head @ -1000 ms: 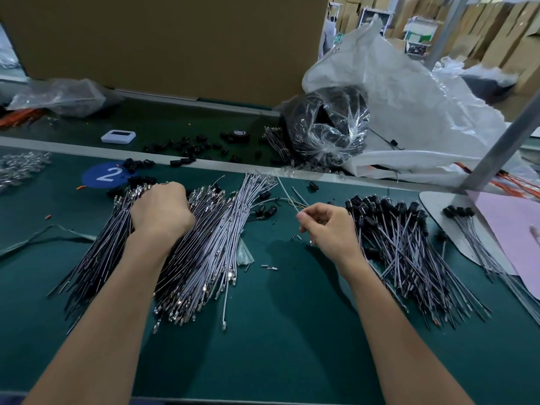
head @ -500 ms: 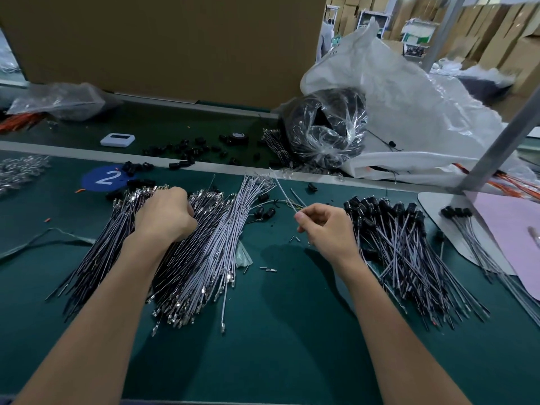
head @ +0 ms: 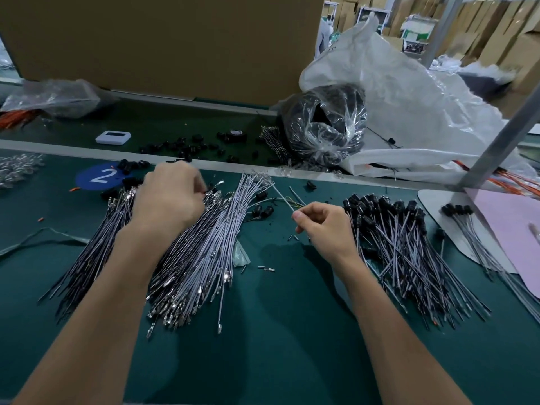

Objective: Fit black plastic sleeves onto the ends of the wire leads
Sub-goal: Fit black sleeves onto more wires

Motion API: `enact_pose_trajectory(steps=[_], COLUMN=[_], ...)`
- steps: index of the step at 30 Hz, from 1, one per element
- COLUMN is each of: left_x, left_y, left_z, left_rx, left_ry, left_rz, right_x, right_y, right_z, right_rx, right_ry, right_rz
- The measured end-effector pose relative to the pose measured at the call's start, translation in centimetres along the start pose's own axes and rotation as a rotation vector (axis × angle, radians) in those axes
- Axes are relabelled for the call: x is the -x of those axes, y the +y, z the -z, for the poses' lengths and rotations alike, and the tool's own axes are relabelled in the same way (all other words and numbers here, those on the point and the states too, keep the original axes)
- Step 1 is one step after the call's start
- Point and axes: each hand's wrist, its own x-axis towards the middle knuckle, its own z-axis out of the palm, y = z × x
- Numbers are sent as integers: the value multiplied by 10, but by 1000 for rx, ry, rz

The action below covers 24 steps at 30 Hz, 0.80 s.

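Fingers of left hand [head: 169, 197] moved up pile [head: 204, 247], grip hidden; right hand [head: 327, 229] pinches lead [head: 282, 197]

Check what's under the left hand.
The left hand covers the far ends of the unsleeved wire leads; metal terminals show beside it. Its fingers curl down, so anything they pinch is hidden. The right hand pinches a single wire lead.
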Motion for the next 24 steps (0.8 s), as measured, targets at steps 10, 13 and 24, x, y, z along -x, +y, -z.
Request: enact_pose_trajectory(steps=[10, 13, 24], left_x=[15, 14, 12], left_y=[60, 62, 61], left_z=[-66, -81, -87], left_rx=[242, 273, 983], left_ry=[-34, 46, 213], left_rz=[-560, -549, -127], right_x=[5, 5, 4], right_y=[-15, -14, -8], right_z=[2, -1, -6], right_rx=[-620, -557, -496], right_ry=[-109, -55, 34], right_rz=[-266, -236, -139])
